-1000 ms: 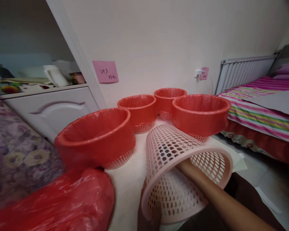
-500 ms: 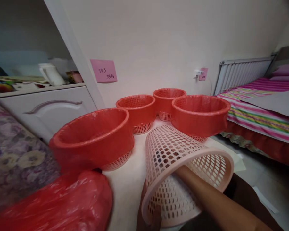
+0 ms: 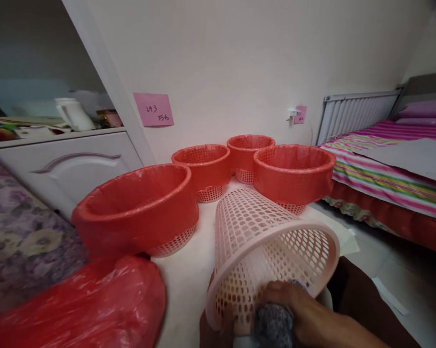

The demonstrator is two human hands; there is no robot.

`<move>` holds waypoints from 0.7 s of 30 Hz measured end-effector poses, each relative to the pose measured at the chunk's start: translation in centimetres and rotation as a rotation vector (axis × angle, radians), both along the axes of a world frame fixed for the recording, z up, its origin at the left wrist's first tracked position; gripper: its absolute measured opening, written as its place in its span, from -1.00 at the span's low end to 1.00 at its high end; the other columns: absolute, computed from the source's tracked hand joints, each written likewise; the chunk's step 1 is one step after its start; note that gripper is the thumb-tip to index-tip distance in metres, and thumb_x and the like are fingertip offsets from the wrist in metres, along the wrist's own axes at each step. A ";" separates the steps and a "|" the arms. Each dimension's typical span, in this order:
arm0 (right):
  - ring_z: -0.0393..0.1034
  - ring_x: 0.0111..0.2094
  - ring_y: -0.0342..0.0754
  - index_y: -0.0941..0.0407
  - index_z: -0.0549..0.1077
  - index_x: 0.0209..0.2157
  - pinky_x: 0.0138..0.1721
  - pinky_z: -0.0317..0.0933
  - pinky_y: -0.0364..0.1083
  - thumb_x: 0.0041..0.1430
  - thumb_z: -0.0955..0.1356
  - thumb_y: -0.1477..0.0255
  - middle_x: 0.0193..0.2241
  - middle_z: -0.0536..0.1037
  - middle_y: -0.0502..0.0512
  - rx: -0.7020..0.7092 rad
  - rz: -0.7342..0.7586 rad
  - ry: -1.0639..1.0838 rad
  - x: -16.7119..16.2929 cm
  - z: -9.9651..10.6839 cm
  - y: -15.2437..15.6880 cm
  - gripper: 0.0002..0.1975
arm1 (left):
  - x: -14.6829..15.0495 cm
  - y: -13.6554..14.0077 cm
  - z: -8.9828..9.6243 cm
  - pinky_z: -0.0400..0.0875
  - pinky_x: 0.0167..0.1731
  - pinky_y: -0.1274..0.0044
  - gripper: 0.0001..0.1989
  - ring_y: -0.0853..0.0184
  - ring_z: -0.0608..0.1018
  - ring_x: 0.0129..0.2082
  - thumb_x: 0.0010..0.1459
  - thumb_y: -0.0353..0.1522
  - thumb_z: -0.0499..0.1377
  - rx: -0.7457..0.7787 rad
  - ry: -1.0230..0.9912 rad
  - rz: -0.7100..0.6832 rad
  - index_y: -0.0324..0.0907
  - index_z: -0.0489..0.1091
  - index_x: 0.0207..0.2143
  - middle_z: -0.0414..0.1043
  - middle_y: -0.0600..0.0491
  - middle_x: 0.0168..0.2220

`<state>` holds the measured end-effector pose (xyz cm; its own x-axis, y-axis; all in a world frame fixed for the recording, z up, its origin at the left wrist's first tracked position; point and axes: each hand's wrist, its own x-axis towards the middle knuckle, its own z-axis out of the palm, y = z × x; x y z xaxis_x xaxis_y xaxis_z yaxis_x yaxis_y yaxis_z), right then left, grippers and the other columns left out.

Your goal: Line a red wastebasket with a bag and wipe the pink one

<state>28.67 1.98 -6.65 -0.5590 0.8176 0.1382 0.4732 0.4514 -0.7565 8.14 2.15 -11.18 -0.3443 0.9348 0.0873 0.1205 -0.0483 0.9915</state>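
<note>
Pink basket (image 3: 247, 218) at 5 o'clock, tipped, mouth near side. Left hand (image 3: 220, 321) clamped on rim at mouth's 8; right hand (image 3: 294, 302) closed round grey rag (image 3: 275, 325) at 6. Probably light, springy, smooth plastic; rim likely best hold. Round it: red-lined baskets (image 3: 294, 181) tight 10 to 1, table (image 3: 183, 285) strip at 9 gives room.

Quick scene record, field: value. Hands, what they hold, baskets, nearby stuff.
left_hand: left hand grips lower left rim of mesh basket
right_hand: right hand holds dark cloth at basket mouth
mesh_basket: pale pink, tipped, mouth toward the person
other_baskets: four red-lined baskets, upright
lower_left: red plastic
wall: pink notes
</note>
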 end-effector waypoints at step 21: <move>0.32 0.05 0.11 0.05 0.48 -0.12 0.14 0.08 0.14 -0.16 0.24 0.68 -0.10 0.55 0.08 0.219 -0.542 0.250 -2.7 0.4 13.2 -0.48 | -1.9 1.0 1.4 0.32 0.08 0.22 -0.55 0.03 0.47 0.03 0.00 -0.14 0.20 -0.028 -0.022 -0.012 -0.24 0.40 -0.12 0.51 -0.15 -0.08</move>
